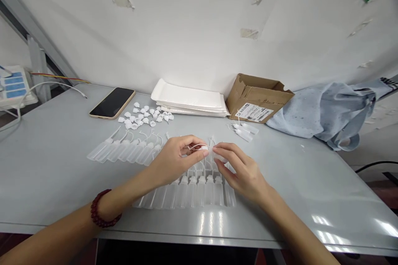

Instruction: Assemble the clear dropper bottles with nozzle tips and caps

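Note:
My left hand (182, 157) pinches a small white cap (203, 148) with a thin curved strap between thumb and fingers. Close beside it, my right hand (239, 169) has its fingers curled round a small translucent squeeze bottle (220, 158), mostly hidden by the fingers. Below both hands lies a row of translucent squeeze bottles (192, 192), side by side, each with a white top and thin strap. A second row of bottles (124, 149) lies to the left, partly behind my left hand. Farther back is a loose group of white caps (144, 116).
A phone (112, 102) lies at the back left, near a power strip (15, 87) with a white cable. White envelopes (192, 97) are stacked by the wall. To the right are a cardboard box (258, 99), a few bottles (244, 130) in front, and blue cloth (320, 112).

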Tool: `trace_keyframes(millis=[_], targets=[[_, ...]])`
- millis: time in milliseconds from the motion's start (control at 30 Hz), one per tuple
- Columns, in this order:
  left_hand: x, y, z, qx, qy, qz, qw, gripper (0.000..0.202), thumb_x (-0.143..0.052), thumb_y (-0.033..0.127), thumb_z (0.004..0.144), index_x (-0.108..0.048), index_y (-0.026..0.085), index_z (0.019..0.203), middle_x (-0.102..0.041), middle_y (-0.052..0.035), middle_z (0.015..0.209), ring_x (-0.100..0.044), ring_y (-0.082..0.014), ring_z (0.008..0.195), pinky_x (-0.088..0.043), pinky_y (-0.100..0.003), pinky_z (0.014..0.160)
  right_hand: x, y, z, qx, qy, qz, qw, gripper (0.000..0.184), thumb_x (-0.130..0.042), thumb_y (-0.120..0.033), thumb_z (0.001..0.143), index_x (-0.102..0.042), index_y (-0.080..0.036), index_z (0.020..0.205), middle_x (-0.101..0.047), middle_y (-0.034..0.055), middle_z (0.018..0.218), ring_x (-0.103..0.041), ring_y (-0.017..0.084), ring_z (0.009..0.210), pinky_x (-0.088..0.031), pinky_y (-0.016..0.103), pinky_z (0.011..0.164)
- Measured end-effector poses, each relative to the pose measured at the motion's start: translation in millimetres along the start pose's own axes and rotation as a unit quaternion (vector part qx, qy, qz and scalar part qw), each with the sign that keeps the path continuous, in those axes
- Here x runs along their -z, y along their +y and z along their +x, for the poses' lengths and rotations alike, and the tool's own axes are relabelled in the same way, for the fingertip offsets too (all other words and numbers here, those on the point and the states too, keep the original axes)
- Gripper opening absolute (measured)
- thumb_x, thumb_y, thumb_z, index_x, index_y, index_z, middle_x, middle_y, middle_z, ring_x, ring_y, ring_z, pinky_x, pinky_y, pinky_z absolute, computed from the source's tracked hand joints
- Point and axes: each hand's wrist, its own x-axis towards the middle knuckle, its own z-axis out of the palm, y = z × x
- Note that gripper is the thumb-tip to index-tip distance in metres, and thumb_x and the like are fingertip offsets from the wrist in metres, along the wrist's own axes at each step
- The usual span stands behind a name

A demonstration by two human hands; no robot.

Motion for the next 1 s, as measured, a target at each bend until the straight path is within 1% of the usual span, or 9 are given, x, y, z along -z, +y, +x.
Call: trace_keyframes(millis=[133,367,467,533,600,667,733,867,1000], targets=[[1.6,2,1,0.021,-0.026,-0.014,0.999,0.023,-0.058,0.039,0.084,-0.068,0.019,0.09,-0.067,-0.0013,0.084,-0.06,-0.0162,0.078,-0.048,-0.025,0.066,-1,-1,-1,0.016,0.003,-0.004,1.0,0.033,-0.05,-0.002,0.086,-0.049,-0.014,0.117,-0.059,0.014,0.102,-0.062,0.02,0.091,-0.057,0.029,0.069],[3.9,-1,0,0.011,-0.05,0.002,0.999,0.018,-0.062,0.034,0.082,-0.07,0.019,0.089,-0.067,-0.0015,0.081,-0.061,-0.0171,0.08,-0.048,-0.028,0.071,-3,-3,-2,0.004,-0.016,0.05,0.999,0.032,-0.049,-0.004,0.088,-0.049,-0.017,0.117,-0.059,0.0124,0.103,-0.061,0.019,0.091,-0.056,0.032,0.074],[4.3,-2,1,0.006,-0.06,-0.009,0.998,0.019,-0.062,0.035,0.082,-0.071,0.02,0.089,-0.067,-0.0011,0.081,-0.06,-0.0161,0.077,-0.047,-0.027,0.069,-2,-7,-1,-0.052,-0.013,0.105,0.993,0.028,-0.051,-0.01,0.089,-0.048,-0.019,0.115,-0.061,0.0093,0.099,-0.062,0.018,0.084,-0.055,0.029,0.068],[4.3,-2,1,0.0,-0.066,-0.02,0.998,0.017,-0.062,0.034,0.082,-0.071,0.02,0.088,-0.066,-0.0008,0.08,-0.059,-0.0153,0.076,-0.046,-0.026,0.068,-1,-11,0,-0.106,-0.029,0.137,0.984,0.025,-0.051,-0.015,0.09,-0.046,-0.02,0.114,-0.062,0.0068,0.096,-0.062,0.016,0.077,-0.054,0.027,0.063],[4.3,-1,1,0.0,-0.071,-0.027,0.997,0.017,-0.062,0.032,0.082,-0.071,0.02,0.088,-0.066,-0.0013,0.082,-0.058,-0.0154,0.077,-0.046,-0.026,0.068,-1,-14,1,-0.146,-0.052,0.165,0.974,0.022,-0.049,-0.018,0.092,-0.045,-0.021,0.113,-0.063,0.0057,0.096,-0.063,0.016,0.076,-0.054,0.027,0.064],[4.3,0,0,0.002,-0.076,-0.032,0.997,0.017,-0.061,0.031,0.082,-0.071,0.019,0.089,-0.066,-0.0022,0.084,-0.058,-0.0157,0.078,-0.046,-0.026,0.068,-2,-16,1,-0.168,-0.063,0.184,0.966,0.02,-0.047,-0.02,0.093,-0.044,-0.02,0.113,-0.063,0.0056,0.095,-0.063,0.016,0.078,-0.053,0.028,0.064],[4.3,2,-1,0.003,-0.08,-0.036,0.996,0.019,-0.059,0.031,0.083,-0.071,0.019,0.089,-0.066,-0.0023,0.083,-0.058,-0.0151,0.076,-0.046,-0.025,0.066,-3,-17,1,-0.181,-0.058,0.187,0.964,0.018,-0.047,-0.023,0.092,-0.045,-0.02,0.11,-0.062,0.0056,0.093,-0.061,0.016,0.074,-0.051,0.026,0.059],[4.2,7,-1,0.033,-0.081,-0.065,0.994,0.02,-0.06,0.035,0.082,-0.07,0.019,0.09,-0.065,-0.0005,0.076,-0.057,-0.0127,0.067,-0.046,-0.023,0.06,-5,-17,1,-0.164,-0.028,0.148,0.975,0.012,-0.048,-0.025,0.092,-0.049,-0.019,0.103,-0.06,0.005,0.086,-0.058,0.015,0.069,-0.048,0.026,0.056],[4.3,9,0,0.085,-0.073,-0.1,0.989,0.021,-0.066,0.036,0.078,-0.068,0.018,0.086,-0.062,0.0014,0.069,-0.057,-0.0116,0.063,-0.048,-0.024,0.062,-7,-16,1,-0.125,-0.014,0.109,0.986,0.013,-0.045,-0.023,0.093,-0.049,-0.018,0.104,-0.057,0.0042,0.081,-0.055,0.015,0.065,-0.047,0.026,0.055]])
